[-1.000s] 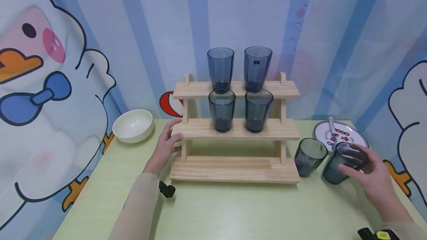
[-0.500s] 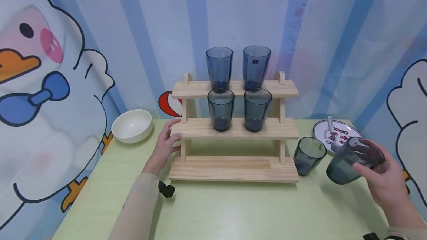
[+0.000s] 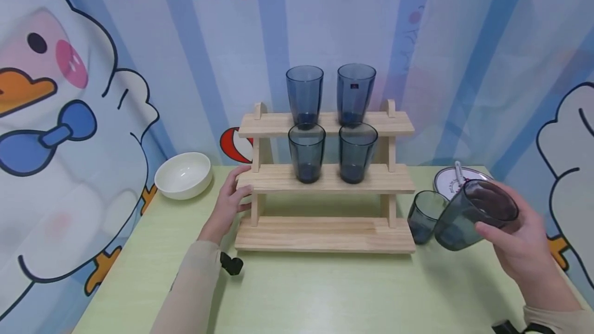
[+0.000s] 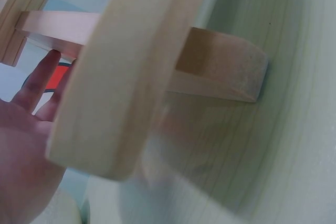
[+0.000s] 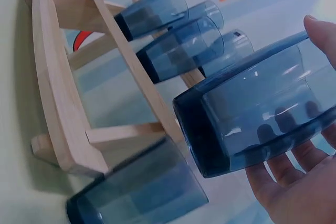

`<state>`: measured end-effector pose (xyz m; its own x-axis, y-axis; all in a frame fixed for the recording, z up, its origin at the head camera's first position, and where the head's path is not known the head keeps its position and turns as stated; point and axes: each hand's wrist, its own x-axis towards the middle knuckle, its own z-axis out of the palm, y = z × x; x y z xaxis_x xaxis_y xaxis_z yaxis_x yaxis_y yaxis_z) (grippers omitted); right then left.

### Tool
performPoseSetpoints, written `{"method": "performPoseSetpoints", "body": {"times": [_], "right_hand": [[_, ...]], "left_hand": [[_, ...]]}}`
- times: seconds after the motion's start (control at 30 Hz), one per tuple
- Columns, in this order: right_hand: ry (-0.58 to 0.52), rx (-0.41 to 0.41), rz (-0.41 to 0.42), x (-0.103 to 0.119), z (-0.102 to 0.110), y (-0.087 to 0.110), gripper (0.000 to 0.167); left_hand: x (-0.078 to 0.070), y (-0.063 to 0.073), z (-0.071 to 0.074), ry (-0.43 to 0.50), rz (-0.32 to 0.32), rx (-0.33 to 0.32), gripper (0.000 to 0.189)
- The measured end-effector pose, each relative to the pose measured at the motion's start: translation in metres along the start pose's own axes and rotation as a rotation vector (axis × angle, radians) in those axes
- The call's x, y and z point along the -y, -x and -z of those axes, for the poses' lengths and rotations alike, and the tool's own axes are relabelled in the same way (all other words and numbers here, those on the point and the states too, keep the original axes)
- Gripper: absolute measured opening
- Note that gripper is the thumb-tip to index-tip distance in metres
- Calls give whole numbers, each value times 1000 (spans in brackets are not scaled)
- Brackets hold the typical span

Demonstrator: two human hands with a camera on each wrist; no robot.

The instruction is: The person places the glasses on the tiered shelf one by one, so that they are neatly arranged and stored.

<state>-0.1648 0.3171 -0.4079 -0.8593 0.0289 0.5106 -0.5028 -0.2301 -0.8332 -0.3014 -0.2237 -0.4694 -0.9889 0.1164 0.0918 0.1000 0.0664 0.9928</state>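
My right hand holds a smoky blue drinking glass, tilted with its mouth to the right and lifted off the table. The right wrist view shows fingers wrapped under this glass and the thumb on its upper side. A matching glass stands on the table at the right end of a three-tier wooden rack, overlapped by the held one. With my left hand I grip the left end of the rack's middle tier. Two glasses stand on that tier and two more on the top one.
Behind the standing glass lies a patterned plate with a spoon on it, partly hidden by the held glass. A white bowl sits left of the rack. A blue duck-print curtain hangs behind the light green table.
The right hand has raised the glass off the table and tilted it, moving right and then back left towards the standing glass. The left hand stays at the rack.
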Motion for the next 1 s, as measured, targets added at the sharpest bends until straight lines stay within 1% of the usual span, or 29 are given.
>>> {"method": "performPoseSetpoints", "body": {"times": [0.07, 0.17, 0.3, 0.37, 0.57, 0.73, 1.0], "right_hand": [[-16, 25, -12, -1, -5, -1, 69], [10, 58, -19, -1, -16, -4, 72], [31, 102, -21, -4, -32, -10, 76], [30, 129, -37, -6, -39, -13, 77], [94, 181, -94, -14, -61, -20, 78], [145, 200, -131, -24, -80, -25, 79], [178, 242, -129, -46, -105, -28, 80]], "left_hand": [[1, 0, 0, -3, 6, 4, 55], [3, 0, 0, -6, 9, 7, 55], [1, 0, 0, -2, -3, 8, 55], [0, 0, 0, -3, -7, 9, 54], [0, 1, 1, -15, -4, 6, 54], [0, 0, 1, -17, -3, 7, 54], [0, 1, 0, -23, -4, 7, 55]]}}
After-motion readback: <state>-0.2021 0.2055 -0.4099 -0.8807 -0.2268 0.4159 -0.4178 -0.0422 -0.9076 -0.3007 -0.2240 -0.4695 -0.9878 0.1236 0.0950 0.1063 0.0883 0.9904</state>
